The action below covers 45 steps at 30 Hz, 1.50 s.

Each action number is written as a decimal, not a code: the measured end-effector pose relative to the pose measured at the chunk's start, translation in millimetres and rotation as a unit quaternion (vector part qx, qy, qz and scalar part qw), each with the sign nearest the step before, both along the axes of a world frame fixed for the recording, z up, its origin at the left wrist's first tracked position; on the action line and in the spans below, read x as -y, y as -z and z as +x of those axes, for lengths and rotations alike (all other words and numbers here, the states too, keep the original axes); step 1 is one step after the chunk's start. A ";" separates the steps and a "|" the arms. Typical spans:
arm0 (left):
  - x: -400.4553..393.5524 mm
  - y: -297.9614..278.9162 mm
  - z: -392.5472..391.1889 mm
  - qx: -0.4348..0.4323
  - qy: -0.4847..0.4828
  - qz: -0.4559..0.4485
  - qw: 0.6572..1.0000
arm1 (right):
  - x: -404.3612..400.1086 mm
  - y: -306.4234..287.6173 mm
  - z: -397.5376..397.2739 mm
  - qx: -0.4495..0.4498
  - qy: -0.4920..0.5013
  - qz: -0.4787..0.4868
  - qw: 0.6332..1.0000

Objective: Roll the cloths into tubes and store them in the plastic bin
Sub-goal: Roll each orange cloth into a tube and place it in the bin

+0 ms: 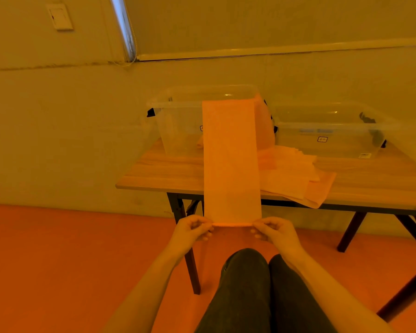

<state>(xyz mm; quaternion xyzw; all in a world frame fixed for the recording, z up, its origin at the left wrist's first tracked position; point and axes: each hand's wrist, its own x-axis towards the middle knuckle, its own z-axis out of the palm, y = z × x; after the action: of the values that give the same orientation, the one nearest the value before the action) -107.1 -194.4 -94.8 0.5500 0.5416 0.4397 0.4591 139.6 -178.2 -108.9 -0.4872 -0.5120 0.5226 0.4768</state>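
A long, narrow folded cloth stretches from the rim of the left clear plastic bin across the table edge down to my hands. My left hand pinches its near left corner and my right hand pinches its near right corner, where the edge is turned into a thin roll. A loose pile of cloths lies on the table to the right of the strip, partly overhanging the front edge. A second clear plastic bin stands at the right.
The wooden folding table has dark metal legs in front of my knees. The left bin holds some pinkish cloth against its right wall. A wall runs close behind the table; orange floor lies to the left.
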 end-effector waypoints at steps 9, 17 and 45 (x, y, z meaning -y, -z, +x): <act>-2.3 -1.0 3.1 0.001 -0.002 0.005 1.000 | 1.6 -1.9 -1.4 0.009 0.000 0.003 1.000; -0.8 0.0 1.7 -0.004 -0.007 0.002 1.000 | 2.6 0.2 3.3 0.027 -0.022 0.006 0.999; -3.1 -1.3 6.5 0.004 -0.003 0.006 1.000 | -2.4 -6.3 1.7 0.023 -0.014 0.017 0.999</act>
<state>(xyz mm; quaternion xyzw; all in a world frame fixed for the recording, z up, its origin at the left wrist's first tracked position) -100.6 -191.3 -93.5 0.5495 0.5390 0.4466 0.4562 141.3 -175.8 -102.6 -0.4833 -0.5386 0.5092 0.4659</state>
